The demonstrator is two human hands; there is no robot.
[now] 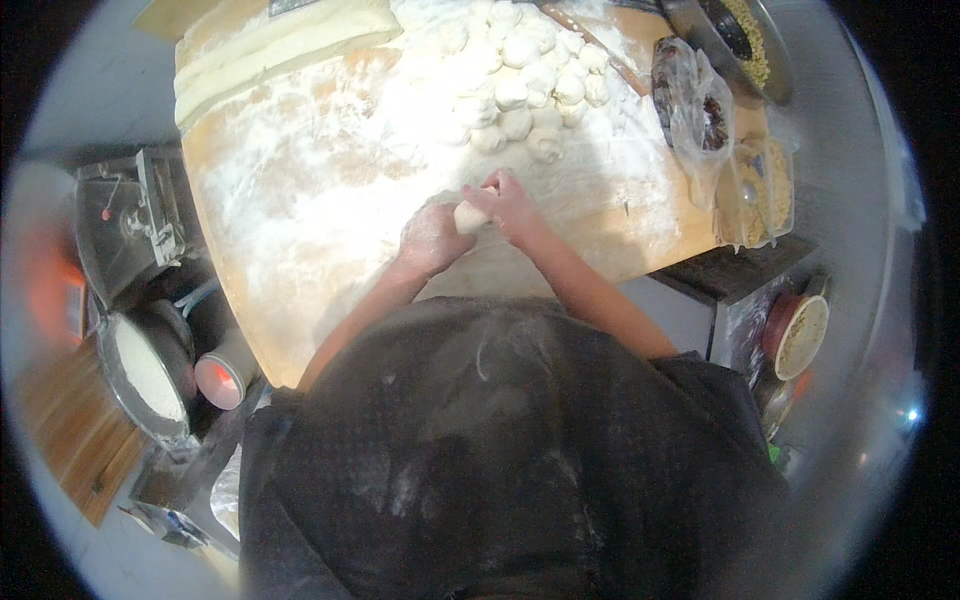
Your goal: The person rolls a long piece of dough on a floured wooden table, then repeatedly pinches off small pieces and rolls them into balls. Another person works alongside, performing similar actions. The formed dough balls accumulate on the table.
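Observation:
Between my two hands is a small pale dough piece (471,217), held above the near part of a floured wooden board (330,187). My left hand (437,234), dusted with flour, has its fingers around the left side of the piece. From the right, my right hand (507,206) grips its upper end with thumb and fingers. Just beyond the hands lies a pile of round dough pieces (517,90), several of them touching. A long thick strip of dough (285,52) stretches across the board's far left.
A wooden rolling pin (600,46) lies beside the pile. Along the right edge are a clear plastic bag with dark contents (694,112), a container of yellowish crumbs (754,191) and a metal bowl (776,56). A pot of white powder (150,371) stands at lower left.

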